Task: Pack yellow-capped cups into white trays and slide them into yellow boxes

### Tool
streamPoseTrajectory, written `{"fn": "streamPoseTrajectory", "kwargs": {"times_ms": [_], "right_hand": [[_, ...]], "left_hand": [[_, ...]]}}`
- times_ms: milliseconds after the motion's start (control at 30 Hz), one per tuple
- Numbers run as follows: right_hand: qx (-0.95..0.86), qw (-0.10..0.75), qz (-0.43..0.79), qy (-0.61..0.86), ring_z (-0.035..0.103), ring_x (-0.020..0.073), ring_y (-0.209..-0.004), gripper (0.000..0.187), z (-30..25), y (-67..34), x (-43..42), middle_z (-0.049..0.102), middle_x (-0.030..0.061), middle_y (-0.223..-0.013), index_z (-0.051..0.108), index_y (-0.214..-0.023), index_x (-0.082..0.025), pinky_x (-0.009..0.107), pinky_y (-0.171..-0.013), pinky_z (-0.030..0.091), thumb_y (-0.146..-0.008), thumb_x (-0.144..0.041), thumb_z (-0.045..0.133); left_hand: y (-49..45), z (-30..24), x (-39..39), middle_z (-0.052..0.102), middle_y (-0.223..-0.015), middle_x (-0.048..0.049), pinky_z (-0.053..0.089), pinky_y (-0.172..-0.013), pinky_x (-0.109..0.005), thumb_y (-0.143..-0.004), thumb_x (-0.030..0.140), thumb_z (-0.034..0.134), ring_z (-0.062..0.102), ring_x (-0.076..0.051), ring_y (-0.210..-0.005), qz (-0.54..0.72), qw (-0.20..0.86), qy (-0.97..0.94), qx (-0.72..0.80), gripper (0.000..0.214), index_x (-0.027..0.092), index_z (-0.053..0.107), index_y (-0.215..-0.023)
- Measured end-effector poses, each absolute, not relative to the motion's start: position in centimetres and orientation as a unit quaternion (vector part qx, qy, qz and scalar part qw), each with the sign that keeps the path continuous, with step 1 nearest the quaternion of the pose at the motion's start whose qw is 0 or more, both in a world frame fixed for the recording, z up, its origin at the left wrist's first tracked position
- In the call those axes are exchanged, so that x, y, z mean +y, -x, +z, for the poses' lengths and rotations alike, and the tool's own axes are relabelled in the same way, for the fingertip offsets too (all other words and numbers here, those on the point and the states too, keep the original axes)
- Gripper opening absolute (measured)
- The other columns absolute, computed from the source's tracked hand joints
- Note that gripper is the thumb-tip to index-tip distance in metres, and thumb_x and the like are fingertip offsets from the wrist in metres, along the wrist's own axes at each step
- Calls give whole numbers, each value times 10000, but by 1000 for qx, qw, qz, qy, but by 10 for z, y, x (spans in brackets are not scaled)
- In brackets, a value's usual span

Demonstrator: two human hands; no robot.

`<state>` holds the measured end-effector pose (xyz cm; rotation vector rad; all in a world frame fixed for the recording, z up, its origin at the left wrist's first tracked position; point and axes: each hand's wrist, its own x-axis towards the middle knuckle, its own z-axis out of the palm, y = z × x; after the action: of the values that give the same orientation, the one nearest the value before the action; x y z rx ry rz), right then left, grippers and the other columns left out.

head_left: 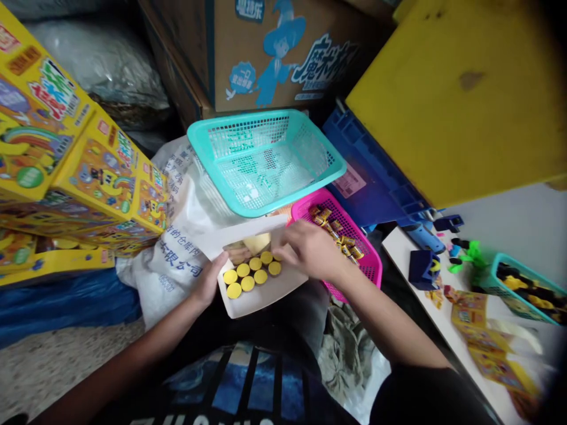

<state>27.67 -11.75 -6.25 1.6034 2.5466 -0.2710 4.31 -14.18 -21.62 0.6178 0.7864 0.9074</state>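
An open white carton [259, 302] rests over my lap, tilted, with its inside facing me. My left hand [206, 282] grips its left edge, thumb on the rim. In it, several small round pieces with yellow tops [260, 276] stand in two rows. My right hand [305, 248] reaches over the carton's right end with its fingers curled together; whatever they pinch is hidden. Beside that hand, a pink basket [375, 260] holds several small yellow-and-brown pieces [348, 241]. Part of the carton's far interior, with a pale yellow patch, lies in shadow.
A teal basket [248, 208] sits on a white woven sack [155, 295] ahead. Yellow printed boxes [101, 171] are stacked at left. Brown cartons [248, 59] stand behind. On the right are a blue crate [367, 189], a yellow panel [465, 94] and a white table [411, 236] with small items.
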Motion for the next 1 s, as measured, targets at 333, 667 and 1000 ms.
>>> {"fn": "streamPoseTrajectory", "kwargs": {"times_ms": [333, 667, 1000], "right_hand": [[607, 87, -120, -781, 576, 338, -1292, 430, -138, -387, -43, 608, 265, -1406, 612, -1316, -70, 434, -1032, 460, -910, -210, 603], [626, -59, -288, -722, 685, 189, -824, 244, -90, -376, -85, 729, 68, -942, 596, -1099, -172, 291, -708, 534, -918, -329, 547], [860, 189, -85, -467, 587, 338, -1101, 162, -41, -259, -143, 707, 145, -1083, 742, -963, -133, 489, -920, 465, -900, -108, 595]], "left_hand": [[-43, -221, -139, 780, -1209, -148, 434, -1180, -532, -791, 626, 729, 606, -413, -1329, 421, 774, -273, 387, 503, 168, 813, -981], [-46, -218, -139, 785, -1198, -138, 426, -1187, -521, -785, 629, 742, 657, -398, -1264, 422, 780, -254, 385, 549, 154, 808, -1052], [-45, -212, -139, 773, -1227, -146, 440, -1172, -531, -809, 641, 709, 665, -401, -1246, 424, 771, -293, 375, 547, 160, 818, -1048]]}}
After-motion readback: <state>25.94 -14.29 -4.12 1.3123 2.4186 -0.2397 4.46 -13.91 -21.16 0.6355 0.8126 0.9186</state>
